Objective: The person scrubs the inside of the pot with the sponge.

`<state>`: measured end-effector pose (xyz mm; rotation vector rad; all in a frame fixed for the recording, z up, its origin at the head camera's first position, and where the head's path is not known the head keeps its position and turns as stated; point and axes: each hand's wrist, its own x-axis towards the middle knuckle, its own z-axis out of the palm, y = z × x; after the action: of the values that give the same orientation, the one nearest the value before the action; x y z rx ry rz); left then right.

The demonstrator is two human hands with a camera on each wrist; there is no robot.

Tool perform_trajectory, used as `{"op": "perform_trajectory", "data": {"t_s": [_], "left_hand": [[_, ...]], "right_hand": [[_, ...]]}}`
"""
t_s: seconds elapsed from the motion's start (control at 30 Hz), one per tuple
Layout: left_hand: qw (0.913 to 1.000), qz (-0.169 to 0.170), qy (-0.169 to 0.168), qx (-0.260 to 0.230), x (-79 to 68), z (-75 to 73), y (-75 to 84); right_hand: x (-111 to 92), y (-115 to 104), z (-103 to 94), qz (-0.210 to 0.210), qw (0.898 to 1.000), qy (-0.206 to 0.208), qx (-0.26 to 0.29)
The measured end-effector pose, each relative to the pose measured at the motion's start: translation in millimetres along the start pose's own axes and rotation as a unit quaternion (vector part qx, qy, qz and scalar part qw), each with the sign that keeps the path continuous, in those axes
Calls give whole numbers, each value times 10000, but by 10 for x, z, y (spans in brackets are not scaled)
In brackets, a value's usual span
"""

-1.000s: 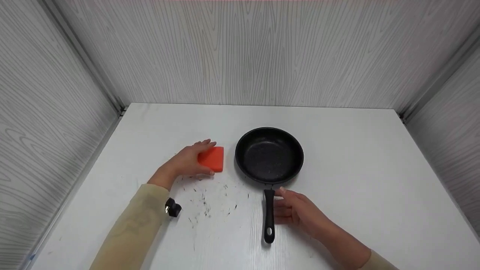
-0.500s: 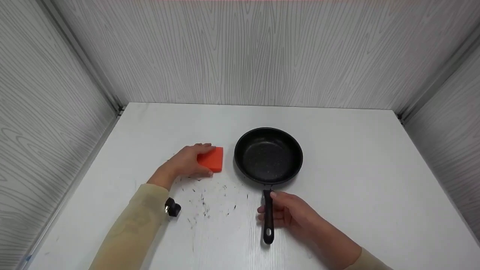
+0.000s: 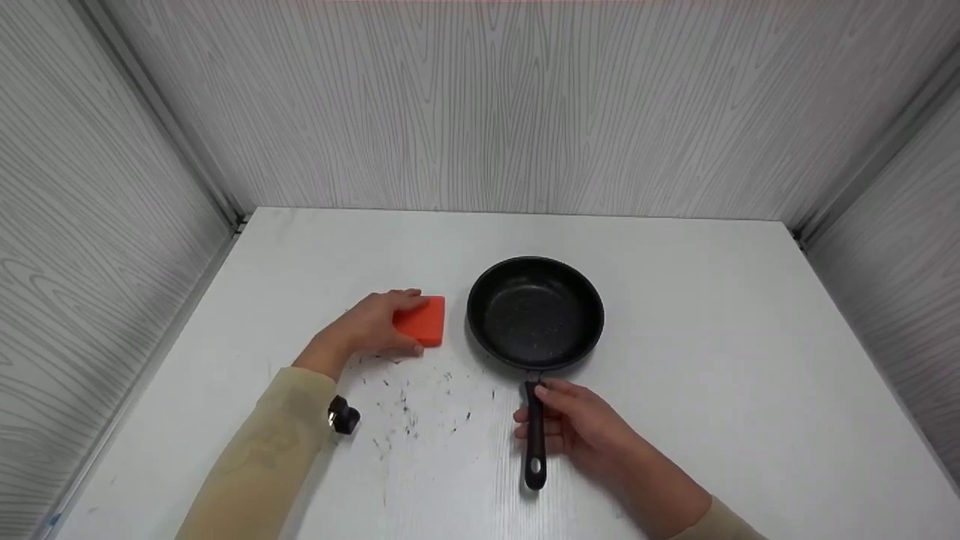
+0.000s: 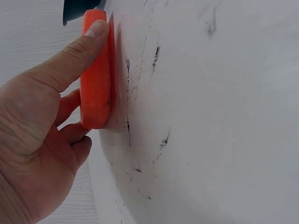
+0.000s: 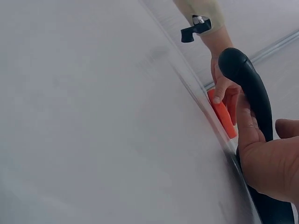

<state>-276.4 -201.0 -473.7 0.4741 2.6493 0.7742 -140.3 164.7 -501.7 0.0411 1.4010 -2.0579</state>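
Observation:
A black frying pan (image 3: 534, 315) rests on the white table, its handle (image 3: 535, 450) pointing toward me. My right hand (image 3: 589, 424) holds that handle near the pan end, thumb on top and fingertips showing on its far side. To the left of the pan lies an orange sponge (image 3: 421, 321), a flat block with rounded edges. My left hand (image 3: 369, 322) pinches it between thumb and fingers, as the left wrist view also shows with the sponge (image 4: 96, 70) flat on the tabletop. Part of the sponge is hidden under the hand.
Dark smudges (image 3: 407, 409) mark the white table (image 3: 712, 337) in front of the sponge. A wood-grain panel (image 3: 510, 105) stands behind the table, with further panels at both sides. A small black device (image 3: 344, 416) sits at my left sleeve.
My right hand has moved slightly left and taken hold of the pan handle, thumb over it and fingers under it. The left hand stays on the sponge.

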Motion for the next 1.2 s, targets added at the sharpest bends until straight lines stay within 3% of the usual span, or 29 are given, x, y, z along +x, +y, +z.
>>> {"op": "perform_trajectory", "data": {"t_s": [0.43,0.8,1.03,1.2], "left_hand": [[10000,-6,-48,38,22,-32,-23],[9999,-94,17,67,-30,-23,-15],[9998,-115,178,31,-114,-96,34],[9992,141,368,71,-157,-190,160]], "right_hand": [[34,27,-19,-107,9995,-278,142],[58,70,6,-121,9996,-213,127],[58,69,43,-199,9994,-289,55],[54,73,56,-244,9991,-327,68]]}}
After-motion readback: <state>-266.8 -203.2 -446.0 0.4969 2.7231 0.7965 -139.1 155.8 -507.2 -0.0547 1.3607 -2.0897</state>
